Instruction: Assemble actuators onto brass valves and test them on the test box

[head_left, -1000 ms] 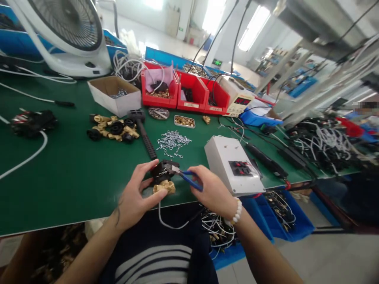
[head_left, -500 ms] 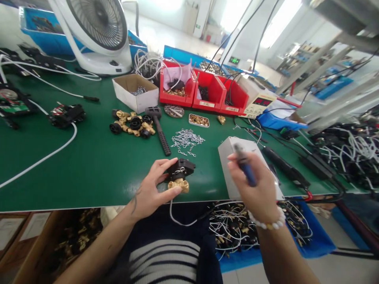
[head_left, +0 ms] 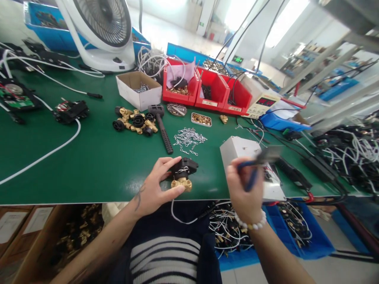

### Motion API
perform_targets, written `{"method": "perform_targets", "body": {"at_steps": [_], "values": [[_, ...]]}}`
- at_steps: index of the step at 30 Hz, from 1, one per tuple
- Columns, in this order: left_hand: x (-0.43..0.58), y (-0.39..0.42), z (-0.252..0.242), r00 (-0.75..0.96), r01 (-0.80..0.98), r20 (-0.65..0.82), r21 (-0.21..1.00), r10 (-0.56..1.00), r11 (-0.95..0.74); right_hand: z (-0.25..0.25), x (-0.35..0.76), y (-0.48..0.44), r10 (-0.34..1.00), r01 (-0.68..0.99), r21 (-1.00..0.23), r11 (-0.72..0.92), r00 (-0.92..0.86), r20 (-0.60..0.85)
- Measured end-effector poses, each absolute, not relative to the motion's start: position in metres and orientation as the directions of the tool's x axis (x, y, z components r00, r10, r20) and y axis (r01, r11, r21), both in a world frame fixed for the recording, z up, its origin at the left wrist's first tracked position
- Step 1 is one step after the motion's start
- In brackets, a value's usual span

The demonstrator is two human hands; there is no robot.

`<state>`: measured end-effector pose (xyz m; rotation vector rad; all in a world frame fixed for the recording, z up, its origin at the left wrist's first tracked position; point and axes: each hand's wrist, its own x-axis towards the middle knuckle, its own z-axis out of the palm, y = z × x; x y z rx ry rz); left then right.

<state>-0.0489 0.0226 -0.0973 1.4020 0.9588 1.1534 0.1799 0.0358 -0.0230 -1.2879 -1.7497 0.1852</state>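
My left hand (head_left: 160, 183) is closed round a brass valve with a black actuator (head_left: 184, 169), held upright near the table's front edge. A bent wire clip sits across the black part, and a white cable hangs from it over the edge. My right hand (head_left: 246, 193) grips blue-handled pliers (head_left: 251, 173), whose blurred metal jaws point right, above the grey metal box (head_left: 237, 146). Just beyond the valve lies a loose pile of wire clips (head_left: 189, 137). A black hammer (head_left: 162, 128) rests to the left of the clips.
Brass fittings with black caps (head_left: 136, 121) are heaped left of the hammer. Behind stand a white carton (head_left: 139, 94), red bins (head_left: 182, 96) and a white fan (head_left: 109, 59). A black power screwdriver (head_left: 293, 173) lies at right. Blue crates (head_left: 318, 244) of cabled parts sit below the table.
My right hand has turned the pliers so the jaws swing from pointing up-left to pointing right; the hand sits slightly lower and further left. My left hand still holds the valve.
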Motion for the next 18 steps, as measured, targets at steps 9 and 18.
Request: {"method": "perform_targets", "body": {"at_steps": [9,18], "values": [[-0.048,0.023,-0.096,0.23,0.007,0.162,0.986,0.96,-0.168,-0.014,0.185,0.039,0.673,0.6,-0.637,0.485,0.21,0.71],[-0.048,0.023,-0.095,0.228,-0.01,0.152,0.988,0.962,-0.153,-0.018,0.189,0.041,0.783,0.682,-0.567,0.463,-0.016,0.622]]}}
